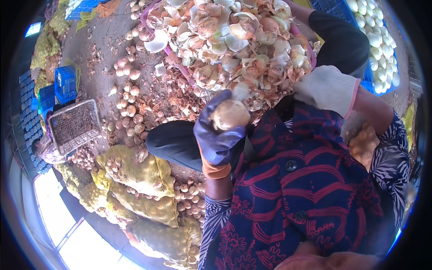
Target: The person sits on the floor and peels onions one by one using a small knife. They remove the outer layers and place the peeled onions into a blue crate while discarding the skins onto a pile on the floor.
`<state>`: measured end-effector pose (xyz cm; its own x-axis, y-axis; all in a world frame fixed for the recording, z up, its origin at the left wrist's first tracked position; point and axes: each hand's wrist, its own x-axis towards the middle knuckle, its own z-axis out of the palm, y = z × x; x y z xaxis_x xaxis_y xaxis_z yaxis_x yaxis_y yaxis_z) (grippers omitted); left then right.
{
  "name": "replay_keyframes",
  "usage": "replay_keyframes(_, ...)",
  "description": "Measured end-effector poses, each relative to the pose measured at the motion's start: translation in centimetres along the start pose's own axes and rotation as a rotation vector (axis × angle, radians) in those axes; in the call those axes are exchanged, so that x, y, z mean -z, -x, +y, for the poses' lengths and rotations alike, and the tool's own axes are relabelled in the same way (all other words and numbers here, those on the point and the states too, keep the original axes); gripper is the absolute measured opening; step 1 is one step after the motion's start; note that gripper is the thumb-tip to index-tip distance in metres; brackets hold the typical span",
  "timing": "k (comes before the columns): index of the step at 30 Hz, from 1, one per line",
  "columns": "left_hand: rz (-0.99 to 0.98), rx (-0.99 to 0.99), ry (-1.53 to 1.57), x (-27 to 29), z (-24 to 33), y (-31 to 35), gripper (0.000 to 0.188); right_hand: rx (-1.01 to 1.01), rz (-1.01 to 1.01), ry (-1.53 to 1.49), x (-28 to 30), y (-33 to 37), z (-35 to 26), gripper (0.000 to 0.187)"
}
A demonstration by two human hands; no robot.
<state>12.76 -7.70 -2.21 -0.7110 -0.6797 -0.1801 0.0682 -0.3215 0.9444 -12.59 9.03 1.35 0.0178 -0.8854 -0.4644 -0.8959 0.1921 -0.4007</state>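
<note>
Heap of onion peelings: papery brown and white skins, loosely piled
Yellow mesh sacks: bulging, left of the heap, on its near side
Blue plastic crate: peeled white onions inside, right of the heap
White-gloved right hand: beside heap's right near edge; fingers blurred, cannot tell how far open or whether holding anything
Purple-gloved left hand: fingers curled round one onion
Tan onion: in that grip, at heap's near edge

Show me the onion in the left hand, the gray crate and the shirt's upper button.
Onion (231,115), head view: middle of its skin.
Gray crate (71,109), head view: upper rim.
Upper button (291,165), head view: its center.
</note>
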Motion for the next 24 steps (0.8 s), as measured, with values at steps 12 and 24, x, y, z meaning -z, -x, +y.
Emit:
replay_keyframes(12,0.140,0.060,-0.060,-3.6,1.1,0.1,0.064,0.138,0.365,0.203,-0.7,0.3,-4.3,0.042)
replay_keyframes(24,0.198,0.122,-0.093,-4.1,0.5,0.9,0.053,0.064,0.420,0.127,-2.2,-0.7,-5.0,0.037)
